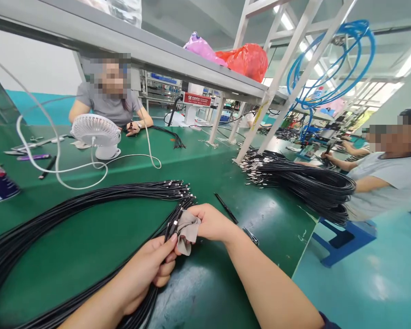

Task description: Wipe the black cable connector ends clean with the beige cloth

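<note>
The left hand [162, 258] is closed around the tips of some black cables [89, 197], their metal ends poking up past the thumb. The right hand [210, 221] is closed on a grey cloth [188, 228], pressed against those ends. The rest of the cables curve in a wide loop over the left part of the green surface [277, 237], more plug ends lying just beyond the hands. A pen [226, 208] lies right of the cloth, toward the surface's right edge. Farther along that edge rests a thick bundle [294, 178], its looped end beside a person in a pale shirt [387, 178]. A white fan [96, 130] stands near the far edge, where another person [106, 98] sits.
</note>
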Demonstrator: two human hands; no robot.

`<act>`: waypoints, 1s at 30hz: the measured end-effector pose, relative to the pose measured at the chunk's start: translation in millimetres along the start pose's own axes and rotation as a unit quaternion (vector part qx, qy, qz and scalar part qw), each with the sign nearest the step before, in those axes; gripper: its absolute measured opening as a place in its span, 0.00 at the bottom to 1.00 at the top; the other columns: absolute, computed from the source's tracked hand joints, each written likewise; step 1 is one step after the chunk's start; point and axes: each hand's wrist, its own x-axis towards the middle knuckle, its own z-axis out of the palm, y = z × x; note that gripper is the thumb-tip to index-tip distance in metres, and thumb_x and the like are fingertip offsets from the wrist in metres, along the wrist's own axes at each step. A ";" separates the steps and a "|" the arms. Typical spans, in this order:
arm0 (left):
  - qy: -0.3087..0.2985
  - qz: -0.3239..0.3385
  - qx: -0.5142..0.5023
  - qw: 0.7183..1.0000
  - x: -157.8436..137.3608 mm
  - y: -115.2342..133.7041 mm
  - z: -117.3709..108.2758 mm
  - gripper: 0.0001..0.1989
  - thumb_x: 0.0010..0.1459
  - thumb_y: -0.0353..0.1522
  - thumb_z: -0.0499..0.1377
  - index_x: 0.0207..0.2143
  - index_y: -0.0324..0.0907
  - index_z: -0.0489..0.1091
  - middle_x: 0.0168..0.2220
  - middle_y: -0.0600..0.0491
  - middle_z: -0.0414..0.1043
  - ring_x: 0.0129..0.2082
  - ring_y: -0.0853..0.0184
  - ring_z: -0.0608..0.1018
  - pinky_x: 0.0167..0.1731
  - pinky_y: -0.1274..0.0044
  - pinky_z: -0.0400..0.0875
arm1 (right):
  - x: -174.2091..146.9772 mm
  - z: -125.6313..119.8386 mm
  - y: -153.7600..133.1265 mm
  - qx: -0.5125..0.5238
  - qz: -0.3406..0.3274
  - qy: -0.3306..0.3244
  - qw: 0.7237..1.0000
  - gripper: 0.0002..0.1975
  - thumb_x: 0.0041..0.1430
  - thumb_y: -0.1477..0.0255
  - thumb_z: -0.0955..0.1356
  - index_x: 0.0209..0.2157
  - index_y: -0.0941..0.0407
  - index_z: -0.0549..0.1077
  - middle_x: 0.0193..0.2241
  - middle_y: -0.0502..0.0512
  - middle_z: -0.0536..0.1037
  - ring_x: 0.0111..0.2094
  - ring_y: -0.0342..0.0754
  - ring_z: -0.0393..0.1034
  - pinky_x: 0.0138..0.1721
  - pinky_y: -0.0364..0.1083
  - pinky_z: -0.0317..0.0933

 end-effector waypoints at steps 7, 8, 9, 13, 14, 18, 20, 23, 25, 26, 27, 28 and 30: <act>0.017 -0.008 -0.014 1.000 -3.6 1.5 0.6 0.29 0.40 0.56 0.65 0.24 0.40 0.62 0.17 0.65 0.51 0.15 0.82 0.45 0.15 0.83 0.37 | 0.0 11.4 -11.0 0.055 -0.018 0.012 0.998 0.07 0.45 0.71 0.72 0.25 0.59 0.72 0.20 0.49 0.72 0.21 0.41 0.65 0.25 0.42 0.62; 0.019 -0.007 -0.018 1.000 -4.2 2.1 1.2 0.29 0.40 0.56 0.65 0.24 0.39 0.63 0.17 0.64 0.52 0.15 0.82 0.45 0.15 0.83 0.37 | -0.7 12.0 -13.5 0.054 -0.025 0.007 0.998 0.07 0.46 0.70 0.71 0.25 0.59 0.72 0.20 0.49 0.73 0.21 0.41 0.65 0.25 0.42 0.62; 0.020 -0.007 -0.021 1.000 -4.6 2.6 1.8 0.29 0.39 0.55 0.66 0.25 0.39 0.64 0.17 0.64 0.52 0.15 0.82 0.45 0.14 0.83 0.37 | -1.3 12.1 -15.4 0.051 -0.030 0.007 0.998 0.07 0.48 0.70 0.71 0.26 0.59 0.73 0.21 0.49 0.73 0.21 0.40 0.65 0.25 0.42 0.61; 0.024 -0.005 -0.024 0.999 -6.3 5.7 5.7 0.27 0.38 0.52 0.68 0.27 0.39 0.67 0.17 0.63 0.55 0.14 0.83 0.47 0.14 0.84 0.38 | -3.1 9.1 -19.2 0.029 -0.013 0.026 0.999 0.09 0.46 0.68 0.71 0.26 0.59 0.73 0.19 0.48 0.71 0.19 0.40 0.62 0.21 0.40 0.58; 0.029 0.000 -0.026 0.999 -7.0 6.6 7.1 0.27 0.38 0.51 0.69 0.28 0.38 0.68 0.18 0.63 0.57 0.14 0.83 0.48 0.14 0.84 0.39 | -3.7 7.5 -19.8 0.026 -0.008 0.029 0.999 0.09 0.46 0.67 0.71 0.26 0.59 0.73 0.19 0.48 0.71 0.19 0.40 0.63 0.21 0.40 0.58; 0.049 0.038 -0.030 0.998 -10.3 9.9 13.9 0.25 0.41 0.49 0.68 0.29 0.38 0.69 0.19 0.61 0.59 0.14 0.82 0.49 0.14 0.84 0.40 | -7.5 0.5 -22.0 0.007 -0.011 0.010 1.000 0.10 0.48 0.68 0.68 0.30 0.60 0.76 0.25 0.52 0.75 0.24 0.43 0.67 0.22 0.40 0.60; 0.064 0.057 -0.027 0.996 -11.6 10.4 17.3 0.23 0.43 0.48 0.68 0.29 0.38 0.69 0.19 0.60 0.61 0.14 0.82 0.51 0.14 0.84 0.42 | -9.0 -1.7 -21.6 -0.051 -0.029 0.015 0.998 0.10 0.51 0.71 0.66 0.32 0.60 0.76 0.26 0.52 0.75 0.25 0.43 0.67 0.23 0.40 0.60; 0.098 0.076 -0.031 0.992 -12.6 9.1 20.1 0.24 0.44 0.46 0.68 0.36 0.39 0.70 0.24 0.57 0.68 0.14 0.80 0.55 0.13 0.84 0.45 | -9.6 -1.7 -19.1 -0.174 -0.102 0.044 0.978 0.10 0.53 0.76 0.62 0.32 0.59 0.76 0.26 0.50 0.75 0.27 0.43 0.66 0.28 0.41 0.59; 0.116 0.084 -0.033 0.989 -12.6 7.9 19.3 0.25 0.47 0.45 0.67 0.43 0.41 0.69 0.28 0.54 0.71 0.14 0.80 0.57 0.13 0.84 0.46 | -9.3 -0.8 -17.5 -0.229 -0.152 0.057 0.960 0.12 0.53 0.79 0.61 0.31 0.58 0.75 0.27 0.50 0.75 0.29 0.43 0.66 0.31 0.40 0.59; 0.121 0.088 -0.034 0.988 -12.5 7.6 18.0 0.25 0.48 0.45 0.66 0.45 0.41 0.69 0.29 0.54 0.71 0.14 0.80 0.58 0.13 0.84 0.46 | -9.0 -0.6 -16.9 -0.246 -0.168 0.061 0.953 0.12 0.52 0.80 0.60 0.31 0.57 0.75 0.27 0.50 0.75 0.30 0.43 0.66 0.32 0.40 0.59; 0.123 0.091 -0.037 0.988 -12.5 7.7 16.2 0.25 0.50 0.44 0.66 0.46 0.42 0.68 0.31 0.53 0.72 0.15 0.80 0.59 0.13 0.84 0.47 | -8.7 -0.8 -16.4 -0.262 -0.178 0.063 0.946 0.12 0.52 0.81 0.60 0.30 0.57 0.74 0.27 0.49 0.75 0.30 0.43 0.66 0.32 0.40 0.58; 0.121 0.091 -0.044 0.987 -12.5 8.1 14.2 0.24 0.51 0.43 0.66 0.47 0.42 0.68 0.32 0.52 0.72 0.15 0.80 0.60 0.14 0.84 0.48 | -8.3 -1.3 -15.9 -0.276 -0.184 0.064 0.941 0.12 0.51 0.81 0.60 0.30 0.57 0.74 0.27 0.49 0.74 0.30 0.43 0.66 0.32 0.40 0.58; 0.103 0.083 -0.063 0.989 -12.7 9.7 10.1 0.24 0.50 0.42 0.66 0.48 0.42 0.69 0.35 0.50 0.73 0.17 0.80 0.61 0.14 0.84 0.49 | -7.6 -3.1 -14.7 -0.300 -0.190 0.065 0.932 0.13 0.49 0.83 0.60 0.29 0.57 0.73 0.27 0.49 0.74 0.30 0.43 0.65 0.32 0.41 0.56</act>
